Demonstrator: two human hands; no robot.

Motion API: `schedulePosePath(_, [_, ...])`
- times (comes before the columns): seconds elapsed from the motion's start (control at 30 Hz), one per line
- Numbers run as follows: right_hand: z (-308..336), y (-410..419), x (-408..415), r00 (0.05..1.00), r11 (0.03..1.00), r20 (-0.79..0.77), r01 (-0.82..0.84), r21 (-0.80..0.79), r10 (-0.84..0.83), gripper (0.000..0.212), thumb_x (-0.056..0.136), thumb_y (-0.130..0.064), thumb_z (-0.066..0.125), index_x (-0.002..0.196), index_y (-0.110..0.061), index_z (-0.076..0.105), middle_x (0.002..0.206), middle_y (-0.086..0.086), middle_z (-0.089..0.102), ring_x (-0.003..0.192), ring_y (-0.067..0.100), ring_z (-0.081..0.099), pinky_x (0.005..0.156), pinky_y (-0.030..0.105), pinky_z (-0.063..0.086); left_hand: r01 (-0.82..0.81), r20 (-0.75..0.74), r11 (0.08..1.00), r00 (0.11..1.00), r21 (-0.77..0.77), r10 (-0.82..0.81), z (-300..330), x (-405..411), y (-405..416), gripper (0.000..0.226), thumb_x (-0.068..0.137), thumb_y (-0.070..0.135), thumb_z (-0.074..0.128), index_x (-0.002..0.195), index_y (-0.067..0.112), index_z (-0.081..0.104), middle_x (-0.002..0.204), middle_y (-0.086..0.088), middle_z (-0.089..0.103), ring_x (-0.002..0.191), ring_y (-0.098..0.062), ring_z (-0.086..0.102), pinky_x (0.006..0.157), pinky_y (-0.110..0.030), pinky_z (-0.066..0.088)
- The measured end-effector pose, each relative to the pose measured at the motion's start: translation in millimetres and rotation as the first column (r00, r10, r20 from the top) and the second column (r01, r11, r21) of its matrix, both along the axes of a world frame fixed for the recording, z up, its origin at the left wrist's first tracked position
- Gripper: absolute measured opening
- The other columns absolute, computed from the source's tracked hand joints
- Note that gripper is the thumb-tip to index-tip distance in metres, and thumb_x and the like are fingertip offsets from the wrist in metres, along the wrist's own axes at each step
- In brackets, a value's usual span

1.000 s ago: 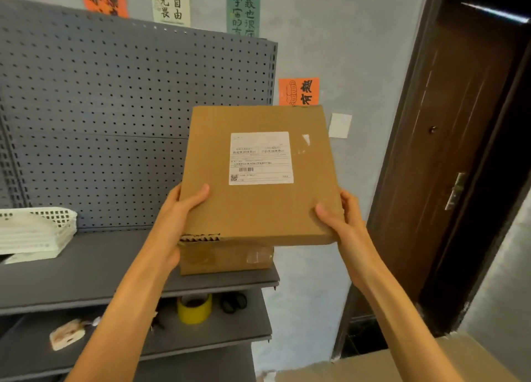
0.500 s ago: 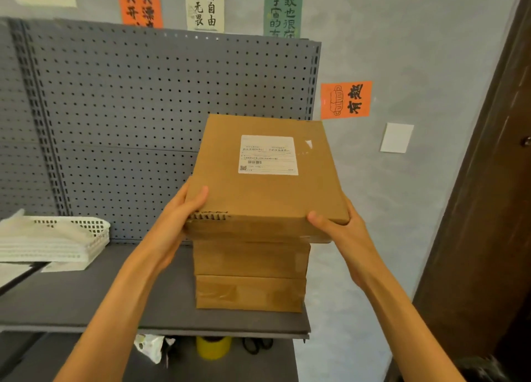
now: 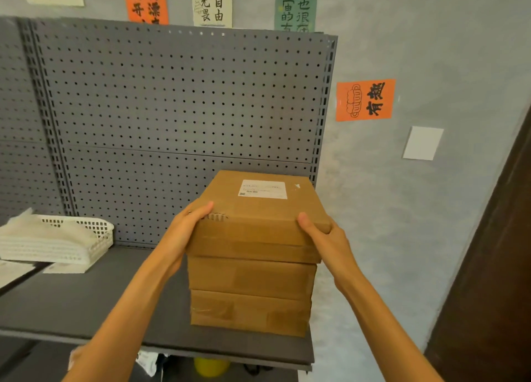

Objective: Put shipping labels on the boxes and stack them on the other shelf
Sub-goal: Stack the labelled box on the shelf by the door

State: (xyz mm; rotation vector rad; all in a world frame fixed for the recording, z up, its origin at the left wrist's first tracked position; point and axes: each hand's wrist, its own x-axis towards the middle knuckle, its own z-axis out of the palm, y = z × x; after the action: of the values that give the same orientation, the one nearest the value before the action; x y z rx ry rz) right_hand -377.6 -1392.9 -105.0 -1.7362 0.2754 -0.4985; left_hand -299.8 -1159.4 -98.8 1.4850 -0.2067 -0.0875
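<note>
Shelf (image 3: pixel 86 304): grey, pegboard-backed.
Top box (image 3: pixel 258 217): brown cardboard, white shipping label (image 3: pixel 263 189); now on two boxes (image 3: pixel 251 295), no longer aloft.
Hands: my left hand (image 3: pixel 186 226) and right hand (image 3: pixel 327 235) grip its corners.

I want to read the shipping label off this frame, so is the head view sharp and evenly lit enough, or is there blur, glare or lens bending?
Head view: light is soft and even, no glare on the shipping label; its print is too small and soft to read. The pegboard edges bow from wide-angle distortion. The hands are sharp.
</note>
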Motion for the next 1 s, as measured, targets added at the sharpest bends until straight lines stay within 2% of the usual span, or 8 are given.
schedulePosePath(0.2, [-4, 0, 6, 0.999, 0.999, -0.037, -0.022, -0.050, 0.020, 0.067, 0.080, -0.057, 0.058, 0.137, -0.027, 0.040, 0.112, -0.011, 0.049, 0.099, 0.011, 0.049, 0.084, 0.027, 0.042, -0.051, -0.027, 0.998, 0.998, 0.021, 0.052, -9, 19, 1, 0.033, 0.088, 0.043, 0.056, 0.115, 0.025, 0.062, 0.109, 0.000, 0.068, 0.098, -0.018, 0.064, 0.074, -0.032, 0.048])
schedulePosePath(0.33, [-4, -1, 8, 0.998, 0.998, -0.060, -0.017, -0.068, 0.013, 0.067, 0.079, -0.059, 0.058, 0.137, -0.027, 0.042, 0.111, -0.011, 0.049, 0.099, 0.011, 0.049, 0.083, 0.027, 0.042, -0.078, -0.044, 0.996, 0.996, 0.033, 0.079, -12, 26, 0, 0.027, 0.088, 0.042, 0.057, 0.109, 0.026, 0.064, 0.107, -0.002, 0.069, 0.097, -0.020, 0.064, 0.079, -0.036, 0.050])
schedulePosePath(0.53, [-3, -5, 8, 0.996, 0.997, -0.087, -0.039, -0.072, 0.033, 0.068, 0.080, -0.058, 0.059, 0.137, -0.026, 0.041, 0.113, -0.010, 0.049, 0.101, 0.012, 0.049, 0.085, 0.028, 0.041, -0.083, -0.054, 0.995, 0.995, 0.055, 0.086, -14, 28, 1, 0.034, 0.086, 0.045, 0.058, 0.114, 0.027, 0.063, 0.109, -0.001, 0.068, 0.100, -0.020, 0.063, 0.083, -0.037, 0.050])
schedulePosePath(0.7, [5, -8, 8, 0.984, 0.995, -0.153, -0.099, -0.028, 0.094, 0.075, 0.076, -0.060, 0.063, 0.138, -0.026, 0.040, 0.130, -0.003, 0.052, 0.106, 0.016, 0.050, 0.092, 0.034, 0.044, -0.078, -0.064, 0.993, 0.994, 0.094, 0.084, -7, 22, 2, 0.030, 0.088, 0.044, 0.056, 0.112, 0.027, 0.061, 0.106, -0.001, 0.067, 0.096, -0.018, 0.062, 0.072, -0.033, 0.048])
schedulePosePath(0.8, [19, -14, 6, 0.969, 0.991, -0.207, -0.132, 0.019, 0.133, 0.079, 0.078, -0.060, 0.061, 0.141, -0.019, 0.037, 0.140, 0.002, 0.047, 0.114, 0.021, 0.050, 0.095, 0.037, 0.042, -0.086, -0.050, 0.983, 0.994, 0.161, 0.095, 2, 20, 4, 0.036, 0.088, 0.043, 0.057, 0.118, 0.023, 0.060, 0.112, -0.003, 0.065, 0.097, -0.018, 0.060, 0.070, -0.031, 0.046])
schedulePosePath(0.83, [22, -15, 6, 0.971, 0.994, -0.212, -0.109, 0.002, 0.107, 0.082, 0.080, -0.060, 0.059, 0.144, -0.016, 0.033, 0.145, 0.004, 0.043, 0.123, 0.024, 0.047, 0.100, 0.040, 0.040, -0.093, -0.032, 0.978, 0.994, 0.189, 0.101, 5, 21, 4, 0.039, 0.088, 0.041, 0.057, 0.121, 0.021, 0.059, 0.116, -0.004, 0.063, 0.098, -0.018, 0.059, 0.071, -0.029, 0.045])
schedulePosePath(0.9, [28, -15, 6, 0.984, 0.990, -0.177, -0.031, -0.139, 0.006, 0.082, 0.086, -0.056, 0.055, 0.148, -0.013, 0.025, 0.152, 0.007, 0.033, 0.135, 0.029, 0.038, 0.106, 0.043, 0.035, -0.131, 0.039, 0.955, 0.991, 0.266, 0.125, 10, 23, 3, 0.047, 0.089, 0.036, 0.058, 0.131, 0.018, 0.052, 0.130, -0.002, 0.056, 0.109, -0.018, 0.055, 0.079, -0.029, 0.044])
schedulePosePath(1.0, [42, -3, 3, 0.997, 0.901, -0.024, 0.060, -0.430, -0.078, 0.058, 0.094, -0.042, 0.053, 0.140, -0.010, 0.039, 0.143, 0.009, 0.046, 0.127, 0.030, 0.046, 0.098, 0.040, 0.042, -0.256, 0.197, 0.879, 0.962, 0.403, 0.190, 20, 22, 5, 0.062, 0.090, 0.034, 0.059, 0.144, 0.014, 0.037, 0.146, -0.004, 0.041, 0.129, -0.024, 0.044, 0.102, -0.037, 0.036])
